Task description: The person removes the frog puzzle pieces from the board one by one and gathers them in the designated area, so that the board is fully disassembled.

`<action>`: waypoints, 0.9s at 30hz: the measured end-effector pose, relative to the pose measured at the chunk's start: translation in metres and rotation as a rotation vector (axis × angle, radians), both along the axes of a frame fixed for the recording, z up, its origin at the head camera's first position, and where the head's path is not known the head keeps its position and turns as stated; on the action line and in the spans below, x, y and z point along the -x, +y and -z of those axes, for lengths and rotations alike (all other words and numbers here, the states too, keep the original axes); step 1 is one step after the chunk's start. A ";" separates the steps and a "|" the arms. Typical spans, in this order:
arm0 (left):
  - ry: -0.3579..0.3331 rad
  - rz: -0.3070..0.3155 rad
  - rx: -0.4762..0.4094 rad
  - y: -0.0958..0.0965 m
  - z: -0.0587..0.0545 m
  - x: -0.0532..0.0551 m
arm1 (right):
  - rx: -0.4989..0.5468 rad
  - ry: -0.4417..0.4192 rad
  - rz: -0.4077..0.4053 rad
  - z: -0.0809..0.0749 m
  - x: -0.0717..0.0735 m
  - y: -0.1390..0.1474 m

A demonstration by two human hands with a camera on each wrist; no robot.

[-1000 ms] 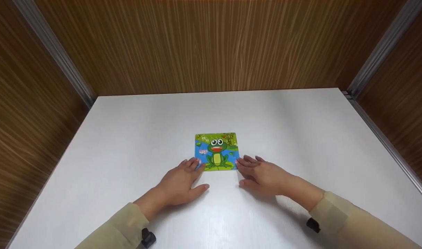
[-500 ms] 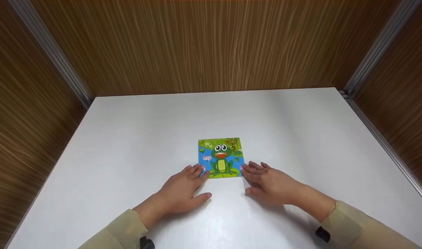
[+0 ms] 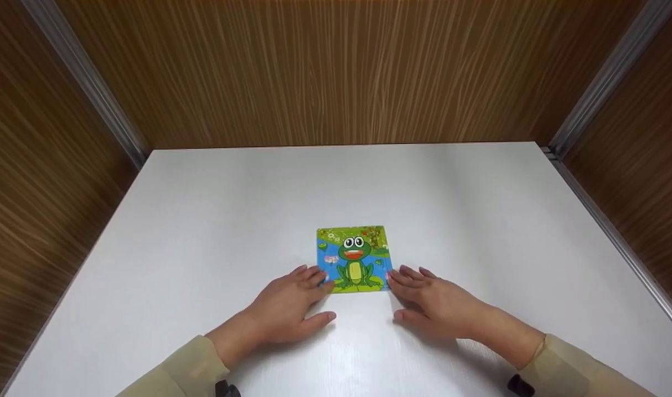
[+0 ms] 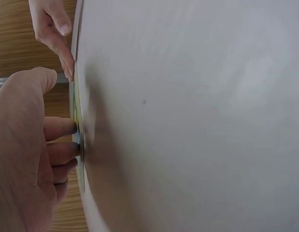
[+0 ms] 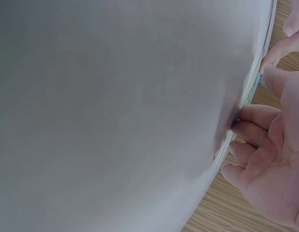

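Observation:
A square picture board (image 3: 354,259) printed with a green frog lies flat before me, its pond and grass facing up. At its near left corner rest the fingertips of my left hand (image 3: 289,303), thumb spread apart on the near side. My right hand (image 3: 443,303) touches the near right corner with extended fingers. Edge-on in the left wrist view, the board (image 4: 78,111) looks thin, and the left fingertips (image 4: 67,126) meet it. The right wrist view shows right fingertips (image 5: 244,126) against its edge. Both near corners are partly hidden by fingers.
The white table (image 3: 231,209) spreads around the board. Wood-grain panels (image 3: 336,71) stand behind it and on both sides, with metal strips (image 3: 595,77) at the corners. Loose sleeves (image 3: 187,364) cover both forearms.
The board has slid a little toward me and slightly right, both hands moving along with it at its near corners. Their finger pose looks the same.

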State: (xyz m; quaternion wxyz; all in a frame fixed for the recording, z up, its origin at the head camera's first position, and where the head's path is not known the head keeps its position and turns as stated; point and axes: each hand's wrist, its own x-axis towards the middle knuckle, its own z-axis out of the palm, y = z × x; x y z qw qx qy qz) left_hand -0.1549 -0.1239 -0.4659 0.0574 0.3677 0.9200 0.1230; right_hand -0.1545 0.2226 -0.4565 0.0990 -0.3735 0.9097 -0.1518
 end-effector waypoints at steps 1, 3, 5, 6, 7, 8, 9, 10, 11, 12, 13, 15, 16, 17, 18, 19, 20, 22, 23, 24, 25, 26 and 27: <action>0.010 0.005 0.000 0.000 0.000 0.001 | -0.001 -0.003 0.001 0.000 0.000 0.000; 0.025 0.011 0.001 0.001 0.000 0.005 | -0.007 -0.006 0.006 0.000 -0.001 0.001; 0.036 0.011 0.003 0.001 0.000 0.011 | -0.013 -0.011 0.011 -0.001 -0.001 0.002; 0.041 0.008 0.005 0.000 0.000 0.014 | -0.016 -0.013 0.013 -0.001 0.000 0.002; 0.043 0.003 0.007 0.000 0.000 0.017 | -0.019 -0.013 0.014 -0.001 0.000 0.002; 0.042 -0.005 0.008 -0.001 0.000 0.021 | -0.021 -0.014 0.015 -0.002 0.000 0.003; 0.043 -0.012 0.012 -0.002 0.001 0.024 | -0.022 -0.014 0.014 -0.001 0.000 0.003; 0.040 -0.018 0.015 -0.004 0.001 0.027 | -0.022 -0.016 0.013 -0.001 0.000 0.003; 0.039 -0.021 0.016 -0.006 0.001 0.030 | -0.021 -0.016 0.010 -0.001 0.000 0.002; 0.038 -0.021 0.020 -0.007 0.002 0.032 | -0.019 -0.016 0.007 0.000 0.000 0.002; 0.036 -0.020 0.023 -0.009 0.003 0.034 | -0.017 -0.016 0.003 0.000 0.000 0.002; 0.031 -0.012 0.031 -0.011 0.004 0.036 | -0.014 -0.017 -0.003 0.000 0.000 0.002; 0.030 -0.006 0.028 -0.012 0.004 0.037 | -0.013 -0.020 -0.005 0.000 -0.001 0.002; 0.027 -0.003 0.030 -0.013 0.005 0.037 | -0.012 -0.020 -0.008 -0.001 -0.001 0.002; 0.023 -0.001 0.035 -0.013 0.005 0.037 | -0.011 -0.021 -0.011 -0.001 -0.002 0.002; 0.022 0.001 0.034 -0.013 0.005 0.036 | -0.011 -0.020 -0.012 -0.001 -0.002 0.002; 0.020 0.002 0.034 -0.013 0.005 0.036 | -0.012 -0.019 -0.013 -0.002 -0.002 0.002; 0.017 0.004 0.027 -0.013 0.005 0.035 | -0.013 -0.016 -0.017 -0.002 -0.003 0.003; 0.011 0.003 0.029 -0.012 0.005 0.034 | -0.013 -0.012 -0.020 -0.003 -0.003 0.003; 0.011 0.005 0.028 -0.012 0.004 0.034 | -0.012 -0.008 -0.023 -0.004 -0.003 0.004; 0.011 0.007 0.027 -0.011 0.004 0.034 | -0.011 -0.004 -0.026 -0.005 -0.003 0.004; 0.010 0.008 0.031 -0.010 0.004 0.033 | -0.011 0.000 -0.029 -0.006 -0.002 0.004; 0.010 0.009 0.033 -0.009 0.004 0.033 | -0.012 0.007 -0.033 -0.008 -0.001 0.004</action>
